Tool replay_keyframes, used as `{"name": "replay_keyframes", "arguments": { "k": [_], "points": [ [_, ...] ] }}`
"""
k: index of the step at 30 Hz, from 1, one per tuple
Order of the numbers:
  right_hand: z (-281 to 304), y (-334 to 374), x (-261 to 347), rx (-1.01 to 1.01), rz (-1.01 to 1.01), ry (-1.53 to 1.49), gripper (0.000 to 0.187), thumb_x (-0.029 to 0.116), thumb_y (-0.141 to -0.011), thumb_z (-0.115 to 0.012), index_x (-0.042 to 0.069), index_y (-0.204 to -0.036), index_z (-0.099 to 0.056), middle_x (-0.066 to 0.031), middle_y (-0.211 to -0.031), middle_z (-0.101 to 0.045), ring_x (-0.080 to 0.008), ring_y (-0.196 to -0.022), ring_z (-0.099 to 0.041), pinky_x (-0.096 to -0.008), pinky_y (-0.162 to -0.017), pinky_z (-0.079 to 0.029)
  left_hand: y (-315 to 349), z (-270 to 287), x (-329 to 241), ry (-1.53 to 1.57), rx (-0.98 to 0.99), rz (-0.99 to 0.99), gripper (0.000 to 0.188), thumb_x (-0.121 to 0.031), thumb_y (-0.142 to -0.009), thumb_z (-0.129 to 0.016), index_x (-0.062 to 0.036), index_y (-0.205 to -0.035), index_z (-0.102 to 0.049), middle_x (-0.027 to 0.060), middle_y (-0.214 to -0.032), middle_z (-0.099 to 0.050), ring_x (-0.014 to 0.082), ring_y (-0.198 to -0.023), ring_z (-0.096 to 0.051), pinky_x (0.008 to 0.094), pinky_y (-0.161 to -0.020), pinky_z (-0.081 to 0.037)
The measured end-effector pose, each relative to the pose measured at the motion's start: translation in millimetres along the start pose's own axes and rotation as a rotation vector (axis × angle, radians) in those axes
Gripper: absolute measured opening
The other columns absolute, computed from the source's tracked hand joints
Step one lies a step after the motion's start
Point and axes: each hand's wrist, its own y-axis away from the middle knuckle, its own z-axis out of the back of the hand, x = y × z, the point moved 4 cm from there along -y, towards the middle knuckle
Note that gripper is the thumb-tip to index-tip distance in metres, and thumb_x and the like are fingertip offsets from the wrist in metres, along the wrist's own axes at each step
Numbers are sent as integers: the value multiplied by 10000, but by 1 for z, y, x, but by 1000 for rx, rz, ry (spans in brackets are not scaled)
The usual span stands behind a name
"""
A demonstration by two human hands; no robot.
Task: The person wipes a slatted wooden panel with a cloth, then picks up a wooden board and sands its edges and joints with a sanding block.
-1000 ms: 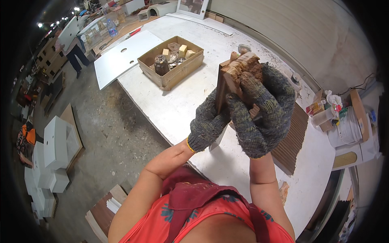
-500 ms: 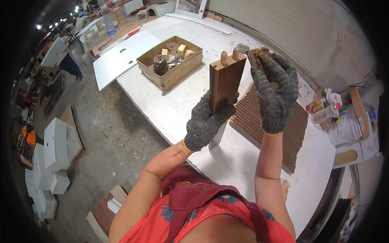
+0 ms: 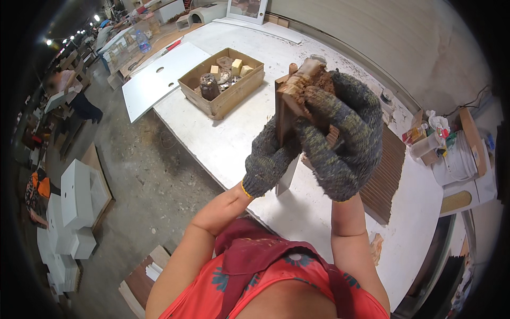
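Nearest to us is a dark red apron (image 3: 260, 260) over a red patterned top, with the two bare forearms reaching past it to grey knitted gloves. We see the gloved left hand (image 3: 267, 164) with its fingers closed around a dark brown board (image 3: 284, 123), held upright above the table; a round dowel (image 3: 292, 68) projects from the board's top end. The gloved right hand (image 3: 348, 141) has its fingers curled about a ragged tan-brown piece (image 3: 307, 85) in front of the board's upper part; we cannot tell whether the two touch. Beneath, on a white table (image 3: 212, 146), lies a ribbed brown stack (image 3: 389, 175), partly hidden by the right hand. Farther along the table we find an open box (image 3: 222, 106) containing a dark jar (image 3: 209, 88) and pale yellow blocks (image 3: 237, 66). To its left rests a white panel (image 3: 154, 80) with holes. Beyond, we note a clear bottle (image 3: 142, 42) and, across the floor (image 3: 143, 181), a co-worker (image 3: 79, 101).
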Motion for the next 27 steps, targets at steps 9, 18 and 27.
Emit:
{"name": "replay_keyframes", "arguments": {
  "k": [9, 18, 27],
  "points": [
    [2, 7, -56, -71, -484, -87, 399, 112, -801, -797, 45, -1185, -711, -117, -1238, -657, -226, -1123, -625, -376, -992, -498, -3, -4, -16, -85, 8, 153, 461, -101, -856, -754, -12, -1275, -581, 108, -1075, -697, 166, -972, -651, 327, -872, -528],
    [-1, 10, 13, -41, -45, 67, 456, 182, -771, -825, 124, -1206, -705, -118, -1265, -607, -281, -1189, -572, -409, -1018, -472, 3, 2, -10, -487, -5, -201, 595, 5, -863, -672, -7, -1419, -460, 129, -1255, -632, 159, -1110, -611, 309, -940, -506],
    [-6, -4, -51, -120, -282, 58, 306, 115, -807, -796, 89, -1108, -745, -126, -1071, -672, -247, -955, -642, -372, -855, -536, 5, 5, -15, -88, -10, 155, 475, -112, -856, -768, -34, -1278, -565, 66, -1066, -684, 135, -920, -638, 309, -825, -539]
  ]
}}
